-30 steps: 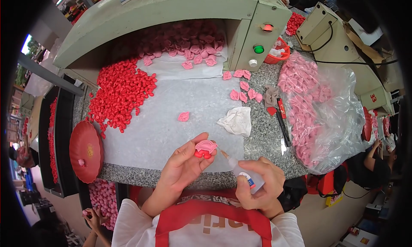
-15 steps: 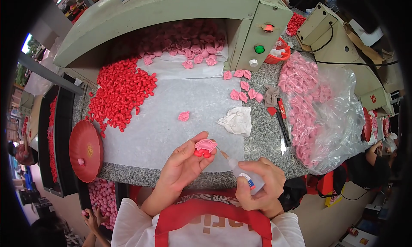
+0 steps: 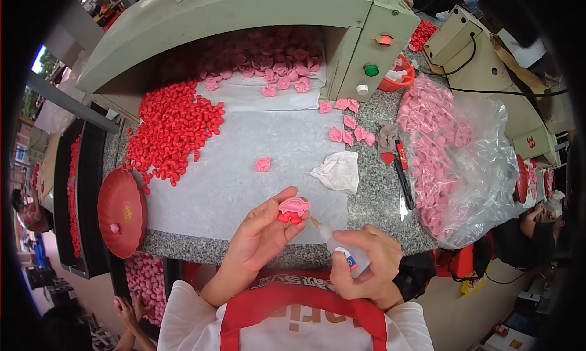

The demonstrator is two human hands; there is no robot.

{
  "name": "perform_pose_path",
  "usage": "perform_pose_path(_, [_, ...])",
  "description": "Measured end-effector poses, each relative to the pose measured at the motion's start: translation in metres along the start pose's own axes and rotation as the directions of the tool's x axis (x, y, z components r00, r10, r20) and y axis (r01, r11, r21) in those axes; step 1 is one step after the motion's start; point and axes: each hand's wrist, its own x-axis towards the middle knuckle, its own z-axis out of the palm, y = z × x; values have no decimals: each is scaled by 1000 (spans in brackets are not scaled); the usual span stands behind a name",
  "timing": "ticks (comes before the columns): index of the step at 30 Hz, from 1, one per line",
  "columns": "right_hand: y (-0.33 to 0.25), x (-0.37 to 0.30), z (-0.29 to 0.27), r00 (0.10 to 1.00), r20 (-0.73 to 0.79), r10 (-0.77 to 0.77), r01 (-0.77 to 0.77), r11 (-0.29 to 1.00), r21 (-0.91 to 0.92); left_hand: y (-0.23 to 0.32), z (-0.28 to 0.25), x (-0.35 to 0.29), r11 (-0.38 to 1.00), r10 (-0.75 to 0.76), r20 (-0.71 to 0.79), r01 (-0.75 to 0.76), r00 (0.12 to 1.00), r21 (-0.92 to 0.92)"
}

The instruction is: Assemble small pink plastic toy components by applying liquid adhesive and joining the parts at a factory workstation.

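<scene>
Above the paper sheet, the left hand pinches a ruffled pink piece already touching a glossy red piece; the right hand curls around a squeeze bottle. Heaped red pieces and scattered pink pieces lie unpaired.

So the squeeze bottle is cloudy see-through plastic, the pink-and-red piece looks fairly matt on the pink and glossy on the red, the desk is speckled stone-look with a smooth papery sheet on it, and that bag is super shiny, crinkly clear plastic.
</scene>
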Motion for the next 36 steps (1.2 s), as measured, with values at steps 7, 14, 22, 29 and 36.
perform_pose_path(7, [-1, 1, 3, 1000, 6, -16, 15, 1000, 18, 0, 1, -1, 1000, 16, -34, -16, 999, 24])
perform_pose_path(14, [-3, 1, 3, 1000, 20, -17, 17, 1000, 20, -2, 0, -1, 999, 25, -40, -23, 999, 39])
perform_pose_path(22, [-6, 0, 2, 1000, 23, -19, 18, 999, 43, -2, 6, 0, 996, 64, -62, -60, 996, 67])
perform_pose_path(29, [-6, 0, 6, 998, 43, -43, 41, 998, 43, -3, 7, -2, 994, 73, -51, -68, 996, 90])
perform_pose_path(36, [-7, 0, 10, 999, 36, -33, 31, 999, 39, -3, 4, -4, 998, 52, -50, -50, 997, 48])
